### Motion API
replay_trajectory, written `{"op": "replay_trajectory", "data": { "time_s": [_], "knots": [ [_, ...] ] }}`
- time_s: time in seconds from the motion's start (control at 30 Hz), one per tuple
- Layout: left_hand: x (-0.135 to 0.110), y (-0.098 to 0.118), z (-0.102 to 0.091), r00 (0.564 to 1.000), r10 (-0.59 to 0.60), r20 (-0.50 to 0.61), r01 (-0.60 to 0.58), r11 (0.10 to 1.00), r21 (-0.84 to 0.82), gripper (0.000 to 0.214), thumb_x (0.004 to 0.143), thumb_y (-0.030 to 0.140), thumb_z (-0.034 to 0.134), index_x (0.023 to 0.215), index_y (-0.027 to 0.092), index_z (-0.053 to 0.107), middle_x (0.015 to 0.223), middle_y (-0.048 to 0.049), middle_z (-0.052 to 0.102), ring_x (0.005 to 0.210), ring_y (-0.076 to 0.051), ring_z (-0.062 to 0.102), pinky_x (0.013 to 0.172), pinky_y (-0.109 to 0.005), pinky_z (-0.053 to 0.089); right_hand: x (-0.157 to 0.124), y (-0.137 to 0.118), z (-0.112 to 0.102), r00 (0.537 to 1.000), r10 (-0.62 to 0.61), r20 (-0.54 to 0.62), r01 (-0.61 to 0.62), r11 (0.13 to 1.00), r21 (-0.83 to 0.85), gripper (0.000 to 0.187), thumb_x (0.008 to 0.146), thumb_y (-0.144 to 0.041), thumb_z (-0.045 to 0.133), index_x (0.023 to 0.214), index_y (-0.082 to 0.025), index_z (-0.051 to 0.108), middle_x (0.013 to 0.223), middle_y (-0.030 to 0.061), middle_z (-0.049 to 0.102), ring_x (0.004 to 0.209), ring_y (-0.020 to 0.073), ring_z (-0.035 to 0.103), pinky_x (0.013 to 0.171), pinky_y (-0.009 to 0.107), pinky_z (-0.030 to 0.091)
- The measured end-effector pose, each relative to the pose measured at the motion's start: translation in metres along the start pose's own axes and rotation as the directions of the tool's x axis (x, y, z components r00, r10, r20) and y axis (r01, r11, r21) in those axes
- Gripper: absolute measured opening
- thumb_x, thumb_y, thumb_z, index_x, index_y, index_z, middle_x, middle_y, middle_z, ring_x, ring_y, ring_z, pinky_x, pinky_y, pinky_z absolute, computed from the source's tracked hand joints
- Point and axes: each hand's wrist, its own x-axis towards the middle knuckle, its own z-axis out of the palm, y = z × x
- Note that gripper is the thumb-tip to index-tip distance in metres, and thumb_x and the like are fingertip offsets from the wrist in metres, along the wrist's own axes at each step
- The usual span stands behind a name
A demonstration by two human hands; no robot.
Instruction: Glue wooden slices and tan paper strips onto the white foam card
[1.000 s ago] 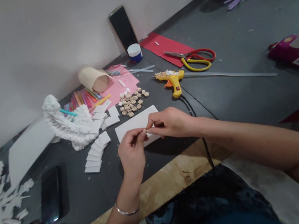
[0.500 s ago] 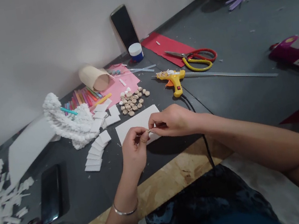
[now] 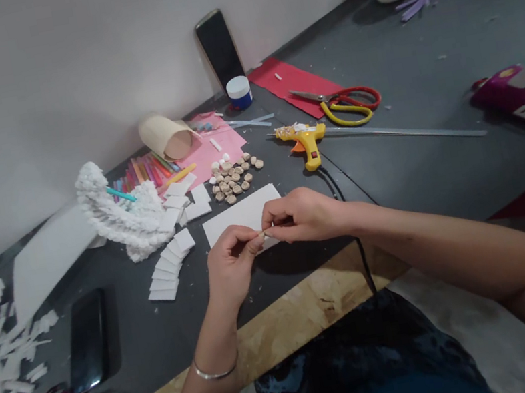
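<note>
A tiny pale piece (image 3: pixel 263 233) is being held just above a white card (image 3: pixel 241 219), clamped between fingertips of the left hand (image 3: pixel 231 263) and the right hand (image 3: pixel 301 215). A glue gun (image 3: pixel 306 142) is lying just beyond the card.

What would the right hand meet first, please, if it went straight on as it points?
The left hand looks first in line: the right hand points at its grip on a tiny piece, depth unclear.
</note>
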Motion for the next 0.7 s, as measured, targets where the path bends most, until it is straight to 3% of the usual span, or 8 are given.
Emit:
{"op": "replay_trajectory", "data": {
  "time_s": [0.13,0.23,0.5,0.7],
  "knots": [
    [0.002,-0.003,-0.003,0.987,-0.139,0.078,0.152,0.967,-0.206,0.022,0.069,0.033,0.08,0.071,0.017,0.065,0.069,0.0005,0.063,0.062,-0.011,0.059,0.061,-0.023,0.048,-0.001,-0.001,0.001,0.999,-0.039,0.028,0.039,0.999,0.008,0.013,0.085,-0.028,0.057,0.087,-0.017,0.064,0.064,-0.0033,0.062,0.055,0.0077,0.047,0.055,0.02,0.029],
    [0.003,-0.004,-0.004,0.976,-0.193,0.1,0.214,0.938,-0.272,0.024,0.067,0.033,0.082,0.071,0.017,0.065,0.068,0.0007,0.064,0.058,-0.011,0.059,0.058,-0.023,0.048,-0.001,-0.002,0.0,0.999,-0.042,0.023,0.042,0.999,0.01,0.015,0.086,-0.03,0.057,0.089,-0.018,0.066,0.064,-0.0034,0.062,0.055,0.0076,0.047,0.055,0.02,0.029],
    [0.002,0.007,-0.002,0.993,-0.12,-0.004,0.12,0.992,0.032,0.021,0.077,0.038,0.073,0.077,0.018,0.069,0.063,0.0001,0.065,0.06,-0.013,0.059,0.059,-0.023,0.046,0.001,0.0,-0.001,0.998,0.056,-0.038,-0.058,0.997,-0.045,0.012,0.082,-0.027,0.06,0.086,-0.019,0.067,0.058,-0.0055,0.056,0.052,0.007,0.044,0.055,0.021,0.027],
    [0.003,0.002,-0.005,0.988,-0.138,0.067,0.142,0.988,-0.057,0.022,0.076,0.037,0.074,0.071,0.017,0.067,0.061,0.0006,0.062,0.059,-0.012,0.055,0.057,-0.022,0.043,0.0,-0.001,0.001,0.999,0.052,-0.016,-0.051,0.998,0.034,0.014,0.083,-0.027,0.06,0.09,-0.019,0.069,0.057,-0.0054,0.059,0.054,0.0075,0.049,0.056,0.02,0.03]
  ]
}}
